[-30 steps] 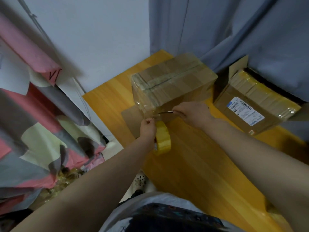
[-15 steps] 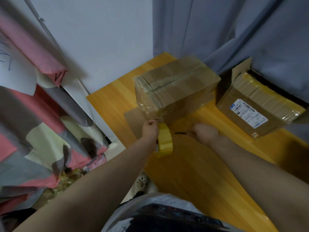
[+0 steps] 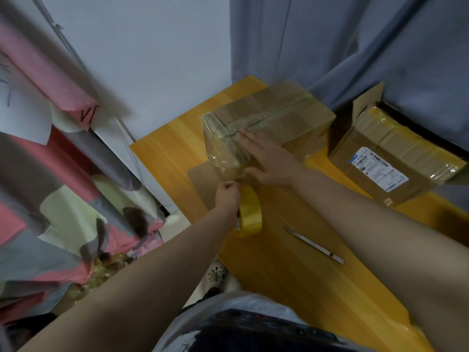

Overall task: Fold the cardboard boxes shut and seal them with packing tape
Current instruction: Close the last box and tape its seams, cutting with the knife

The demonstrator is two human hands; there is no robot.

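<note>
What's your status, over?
Left hand grips tape roll; right hand presses flat on near box. Box closed, heavily taped. Cutter lies apart on table.

Label [image 3: 379, 171] print (right-hand box [image 3: 406, 146]) illegibly small

Home: curtain [image 3: 355, 47], patterned cloth [image 3: 50, 199], wooden table [image 3: 291, 275]

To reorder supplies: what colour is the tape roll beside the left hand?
The tape roll is yellow and translucent; the head view shows it best.
</note>
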